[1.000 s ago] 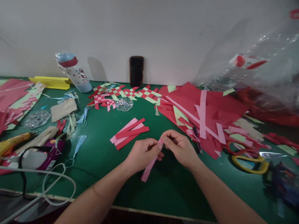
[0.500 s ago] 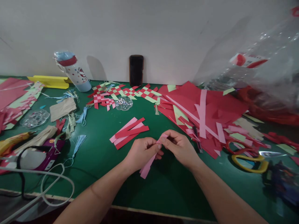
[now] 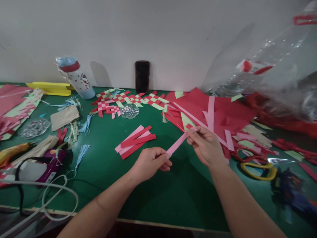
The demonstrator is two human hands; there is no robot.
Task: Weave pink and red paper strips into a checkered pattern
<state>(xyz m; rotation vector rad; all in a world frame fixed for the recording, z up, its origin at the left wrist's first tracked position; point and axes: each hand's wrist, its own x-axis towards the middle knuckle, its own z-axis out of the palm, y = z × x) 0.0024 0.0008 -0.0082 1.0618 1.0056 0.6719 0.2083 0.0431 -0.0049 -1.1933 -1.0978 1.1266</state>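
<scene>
A pink paper strip (image 3: 178,142) stretches slantwise between my two hands, above the green tabletop. My left hand (image 3: 154,162) pinches its lower end between thumb and fingers. The upper end is pinched by my right hand (image 3: 203,142), which covers part of it. Left of the strip, a small pile of red and pink paper strips (image 3: 135,141) lies on the table, some crossing others. Woven checkered paper pieces (image 3: 153,99) in red, pink and pale green lie farther back.
Red paper sheets (image 3: 230,110) and offcuts cover the right side, near scissors (image 3: 259,169) with red and yellow handles. A phone (image 3: 142,76) leans on the wall beside a bottle (image 3: 78,81). Left are tassels (image 3: 83,153), a glue gun (image 3: 15,151) and a white cable (image 3: 60,186).
My right hand has moved right and slightly up, away from the left. The strip, which hung down below my left hand, now spans the gap between both hands.
</scene>
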